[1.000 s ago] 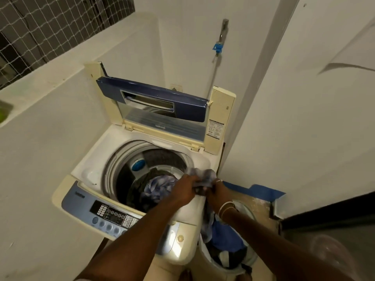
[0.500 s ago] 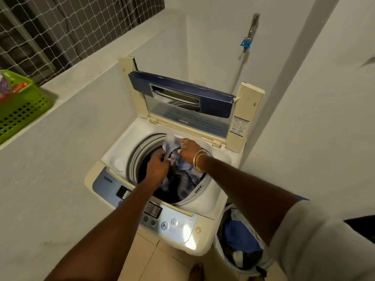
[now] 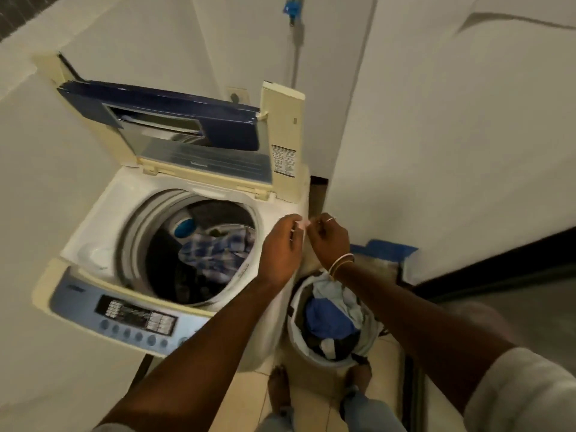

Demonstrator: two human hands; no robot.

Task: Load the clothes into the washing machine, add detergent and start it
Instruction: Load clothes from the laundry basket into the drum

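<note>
Standing nearest, a bare foot (image 3: pixel 279 385) rests on the tiled floor (image 3: pixel 240 397) below both grips, just beside the washing machine's (image 3: pixel 93 213) front corner. Directly under the right grip (image 3: pixel 330 241) sits a pale laundry basket (image 3: pixel 314 360), touching the machine's side and holding a heap of clothes, a blue garment (image 3: pixel 327 322) lying uppermost with lighter cloth around it. Down and to the left of the left grip (image 3: pixel 282 247) runs the control panel (image 3: pixel 134 316), with its dark display and a row of round buttons. The two grips meet above the machine's right top edge, fingertips facing each other. Each is closed in a pinch on one small pale piece (image 3: pixel 301 225) held between them; it is too small and blurred to say what it is. Thin bangles (image 3: pixel 341 263) circle the right wrist and a ring (image 3: pixel 329 219) shows on a right finger. Left of the grips the drum (image 3: pixel 174 275) lies open, and inside it is a blue-and-white checked garment (image 3: pixel 218 244) on darker clothes, near a round blue fitting (image 3: pixel 184 228) on the drum wall. Beyond the grips the lid (image 3: pixel 187 120) stands folded upright against the wall. Farther up, a blue-tagged tap (image 3: pixel 291 7) hangs on the wall, and blue tape (image 3: pixel 389 247) lies at the wall's foot, right of the right grip.
</note>
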